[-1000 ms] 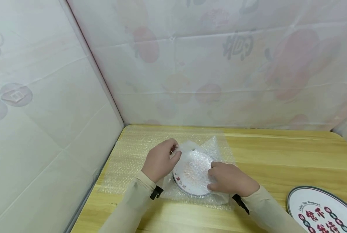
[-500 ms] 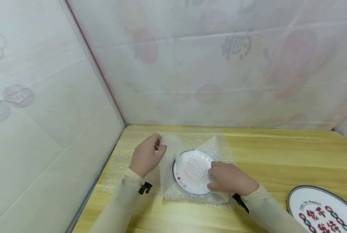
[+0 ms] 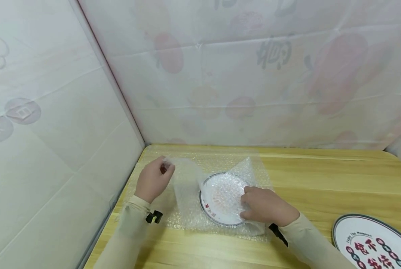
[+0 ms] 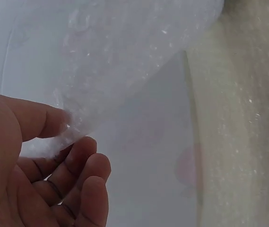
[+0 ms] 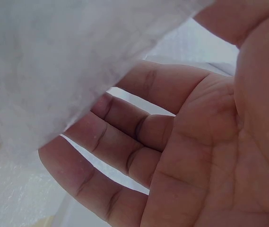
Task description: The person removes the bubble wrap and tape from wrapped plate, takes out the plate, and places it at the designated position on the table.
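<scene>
In the head view, a white plate (image 3: 206,210) with a dark rim line and small red print lies on bubble wrap (image 3: 195,220). A folded layer of the wrap covers its middle and right side. At upper left, my left hand (image 3: 152,182) pinches a raised corner of the wrap between thumb and forefinger, which the left wrist view shows close up. My right hand (image 3: 269,206) rests on the wrap over the plate's right side. The right wrist view shows its fingers (image 5: 101,137) loosely bent, tips against the wrap, with the thumb tip hidden behind it.
Another wide sheet of bubble wrap (image 3: 143,160) is spread beneath on the wooden table (image 3: 321,179). A larger oval plate (image 3: 342,228) with red lettering sits at the lower right, partly out of frame. Printed fabric walls (image 3: 200,82) stand behind and on the left.
My left hand has moved left, drawing the wrap corner off the plate's left side, so more of its rim shows. My right hand has stayed in place.
</scene>
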